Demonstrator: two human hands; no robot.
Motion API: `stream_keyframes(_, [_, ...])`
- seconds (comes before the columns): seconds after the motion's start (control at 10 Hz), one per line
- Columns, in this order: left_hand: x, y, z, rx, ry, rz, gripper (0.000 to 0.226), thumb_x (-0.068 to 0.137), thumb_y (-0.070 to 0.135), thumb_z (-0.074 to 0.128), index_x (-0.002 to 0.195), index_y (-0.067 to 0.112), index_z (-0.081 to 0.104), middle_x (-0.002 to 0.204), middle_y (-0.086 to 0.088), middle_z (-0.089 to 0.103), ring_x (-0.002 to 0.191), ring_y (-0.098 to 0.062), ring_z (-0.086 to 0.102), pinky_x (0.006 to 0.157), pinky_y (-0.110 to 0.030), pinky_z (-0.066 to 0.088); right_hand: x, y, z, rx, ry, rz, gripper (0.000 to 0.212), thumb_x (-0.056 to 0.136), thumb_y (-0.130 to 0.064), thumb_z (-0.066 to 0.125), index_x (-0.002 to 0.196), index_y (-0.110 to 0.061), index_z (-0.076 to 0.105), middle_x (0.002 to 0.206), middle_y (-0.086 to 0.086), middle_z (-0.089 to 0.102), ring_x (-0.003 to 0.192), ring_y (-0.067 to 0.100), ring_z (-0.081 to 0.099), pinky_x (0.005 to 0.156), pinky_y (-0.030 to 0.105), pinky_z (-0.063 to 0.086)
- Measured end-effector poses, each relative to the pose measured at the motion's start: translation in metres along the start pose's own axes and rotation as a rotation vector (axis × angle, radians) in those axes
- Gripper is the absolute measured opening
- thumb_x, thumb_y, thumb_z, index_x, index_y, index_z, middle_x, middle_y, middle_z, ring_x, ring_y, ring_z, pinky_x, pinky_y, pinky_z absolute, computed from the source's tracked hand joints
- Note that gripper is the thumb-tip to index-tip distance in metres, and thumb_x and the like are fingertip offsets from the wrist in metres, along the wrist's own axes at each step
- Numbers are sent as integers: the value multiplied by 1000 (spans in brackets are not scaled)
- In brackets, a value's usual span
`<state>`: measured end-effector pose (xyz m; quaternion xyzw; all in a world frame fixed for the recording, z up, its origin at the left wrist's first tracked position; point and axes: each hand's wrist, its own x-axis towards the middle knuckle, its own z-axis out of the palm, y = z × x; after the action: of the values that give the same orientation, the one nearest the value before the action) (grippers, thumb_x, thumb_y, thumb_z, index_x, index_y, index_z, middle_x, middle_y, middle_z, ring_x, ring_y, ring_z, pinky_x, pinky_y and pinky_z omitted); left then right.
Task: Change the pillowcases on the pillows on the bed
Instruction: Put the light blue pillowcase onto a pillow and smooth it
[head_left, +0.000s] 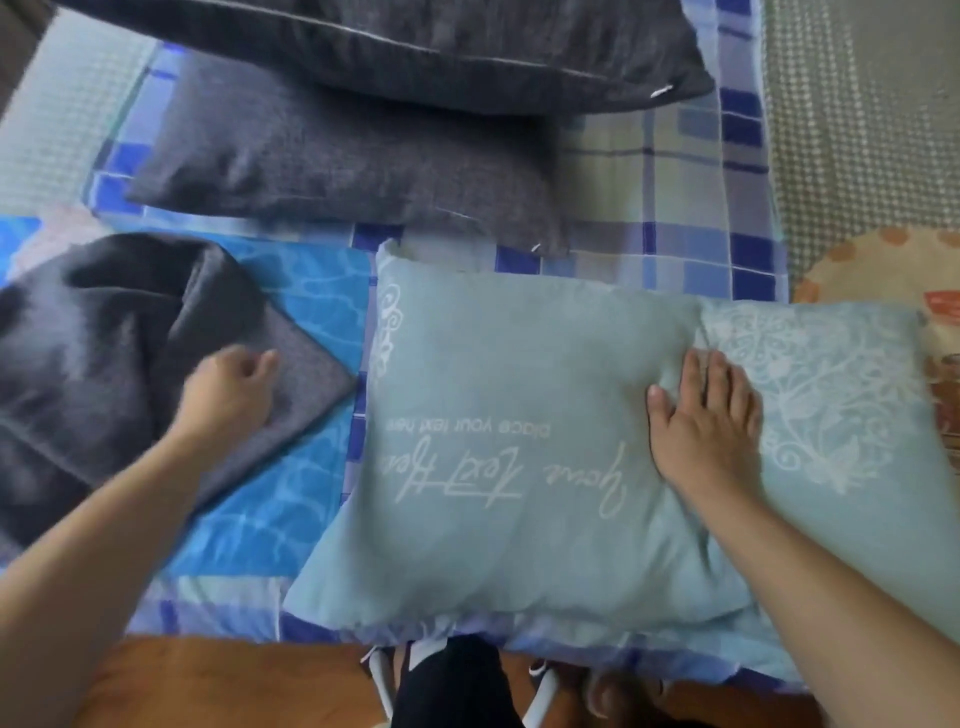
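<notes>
Light teal pillow (519, 415) with white printed script lies flat on the bed (675, 171), at the edge nearest the person; taking it as reference. Right hand (701, 415) rests palm-down on its top face, right of centre, fingers (719, 379) straight and slightly spread, pressing into the fabric, gripping nothing. Left of the pillow, well apart from it, a loose dark grey pillowcase (104, 364) lies crumpled on a bright blue patterned sheet (291, 519). Left hand (228, 389) sits on the pillowcase's near corner; fingers curled in, but motion blur means I cannot tell whether they pinch the cloth or only rest on it. Beyond the pillow, a dark grey pillow (337, 156) lies just behind its far edge, and a second dark grey pillow (389, 47) lies further back, overlapping the first one. Bed cover is blue-and-cream check. Right of the pillow: patterned floor (857, 130) and part of a round orange mat (883, 270).
</notes>
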<state>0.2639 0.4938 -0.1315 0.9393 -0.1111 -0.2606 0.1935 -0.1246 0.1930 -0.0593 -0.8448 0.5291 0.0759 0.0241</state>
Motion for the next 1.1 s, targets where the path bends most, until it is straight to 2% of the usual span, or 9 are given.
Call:
stream_keyframes(0.1, [-99,75,18,-11,-238,-160,50,105,41,40,107,-2,67,107,-22,70,103,-39,67,94,-45,54,-6,-21,-6,100,69,85,62,99,-36,31,153,-5,32,161,20,26,148,39,19,121,55,11])
stream_keyframes(0.3, [-99,80,41,-942,-543,-392,32,96,38,65,110,11,74,101,-9,76,88,-23,73,85,-38,57,-21,-46,-3,307,259,-95,55,91,-32,39,138,-8,55,148,22,47,136,42,40,117,53,26])
stream_keyframes(0.4, [-103,81,22,-963,-321,-192,34,99,35,60,115,6,69,96,-7,74,79,-17,69,84,-36,56,-18,-29,1,312,269,-89,54,94,-33,38,140,-8,52,148,21,46,136,39,41,115,53,29])
stream_keyframes(0.5, [-102,60,-18,-344,93,106,36,101,35,56,85,3,61,79,-5,66,74,-19,60,68,-35,46,-12,-11,1,258,269,-61,58,98,-39,34,146,-8,45,151,21,42,139,38,37,117,50,23])
stream_keyframes(0.6, [-86,35,-30,-156,219,-111,34,100,31,52,83,2,61,94,-25,68,93,-38,63,79,-43,45,-18,3,9,24,67,-131,63,100,-44,29,153,-10,34,158,17,32,145,36,27,120,52,20])
stream_keyframes(0.7, [-81,53,-12,-314,33,-88,41,96,38,57,71,5,56,75,-10,60,74,-23,53,69,-37,40,-16,-50,-13,160,7,90,57,96,-24,47,150,-8,37,161,19,23,147,39,19,120,55,15])
stream_keyframes(0.9, [-78,16,-48,-761,-136,-275,19,97,18,63,80,11,70,81,-19,68,64,-22,58,58,-28,51,-110,-273,-114,781,303,-810,30,83,-7,54,110,0,66,136,24,53,132,44,42,113,55,30])
stream_keyframes(1.0, [-84,12,-54,-706,-103,-212,23,99,15,61,76,11,64,63,-6,62,52,-15,53,49,-22,46,-106,-256,-59,359,87,-1119,43,94,-26,47,131,-9,60,150,13,48,146,32,32,122,48,17])
stream_keyframes(1.1, [-95,29,-35,-588,-73,-143,37,98,26,64,64,14,53,47,7,39,49,-12,33,39,-19,24,-32,-136,9,-320,-98,-770,67,95,-40,17,139,-8,56,148,11,52,144,28,36,120,43,12])
